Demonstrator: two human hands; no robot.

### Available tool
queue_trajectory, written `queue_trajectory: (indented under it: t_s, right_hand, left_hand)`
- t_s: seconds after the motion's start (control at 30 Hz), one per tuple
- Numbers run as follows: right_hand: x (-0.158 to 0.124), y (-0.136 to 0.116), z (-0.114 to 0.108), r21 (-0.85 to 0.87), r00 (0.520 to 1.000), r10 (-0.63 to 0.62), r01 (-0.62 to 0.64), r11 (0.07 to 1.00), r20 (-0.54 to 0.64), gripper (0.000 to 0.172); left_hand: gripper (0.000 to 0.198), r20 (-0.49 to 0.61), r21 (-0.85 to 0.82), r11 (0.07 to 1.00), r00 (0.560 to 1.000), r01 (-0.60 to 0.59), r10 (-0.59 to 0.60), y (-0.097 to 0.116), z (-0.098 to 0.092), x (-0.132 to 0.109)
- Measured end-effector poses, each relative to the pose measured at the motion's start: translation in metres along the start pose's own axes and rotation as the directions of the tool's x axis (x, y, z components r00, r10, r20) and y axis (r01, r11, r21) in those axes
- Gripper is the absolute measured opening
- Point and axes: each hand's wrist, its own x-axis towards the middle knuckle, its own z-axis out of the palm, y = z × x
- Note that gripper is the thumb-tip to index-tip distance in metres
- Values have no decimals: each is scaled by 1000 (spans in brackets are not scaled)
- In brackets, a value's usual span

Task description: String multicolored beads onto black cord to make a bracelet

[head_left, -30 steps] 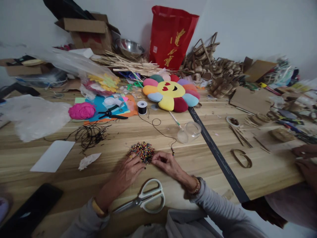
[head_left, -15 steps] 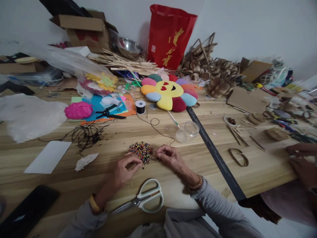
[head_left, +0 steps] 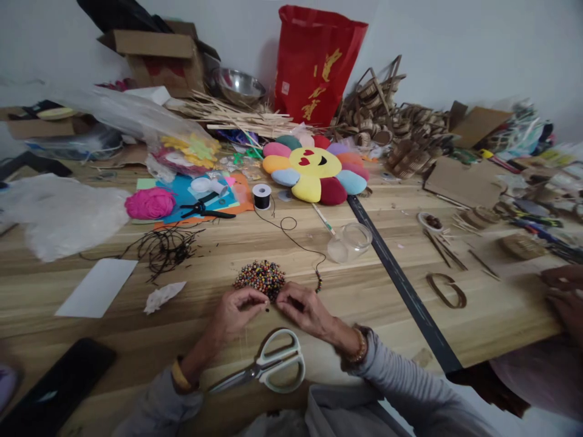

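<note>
A heap of small multicoloured beads point(head_left: 259, 278) lies on the table just beyond my hands. My left hand point(head_left: 237, 311) is closed in a pinch at the near edge of the heap; whatever is between its fingertips is too small to make out. Close on its right, my right hand point(head_left: 306, 311) pinches the black cord, whose tip is hidden by the fingers. That cord point(head_left: 301, 246) runs from a white spool point(head_left: 262, 197), and several strung beads point(head_left: 319, 282) show on it beside my right hand. Scissors point(head_left: 273, 362) with pale handles lie below both hands.
A clear jar point(head_left: 350, 243) stands right of the cord, beside a dark strip point(head_left: 401, 276). Left are tangled black cord point(head_left: 170, 249), white paper point(head_left: 96, 287), a phone point(head_left: 57, 385) and pliers point(head_left: 204, 210). A flower cushion point(head_left: 316, 170) sits behind. Another person's hand point(head_left: 565, 297) is at right.
My right hand has moved left and nearer, so my hands are closer together. Strung beads on the cord now show beside my right hand. The view has shifted slightly.
</note>
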Motion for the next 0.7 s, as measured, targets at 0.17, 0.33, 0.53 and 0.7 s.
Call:
queue_trajectory:
  t_s: [0.17,0.33,0.53,0.7]
  right_hand:
    - [-1,0,2,-77,995,-101,100,992,-13,18]
    - [-2,3,2,-127,989,-146,144,981,-3,14]
    - [-1,3,3,-185,983,-180,181,966,19,13]
    - [0,3,3,-201,982,-185,186,962,24,12]
  left_hand:
    - [8,-11,22,997,997,-74,74,1,-2,1]
    - [7,-34,8,986,986,-166,166,-5,-1,2]
    - [8,-25,19,975,975,-221,221,-10,1,3]
    - [7,-16,48,964,965,-262,263,-11,1,3]
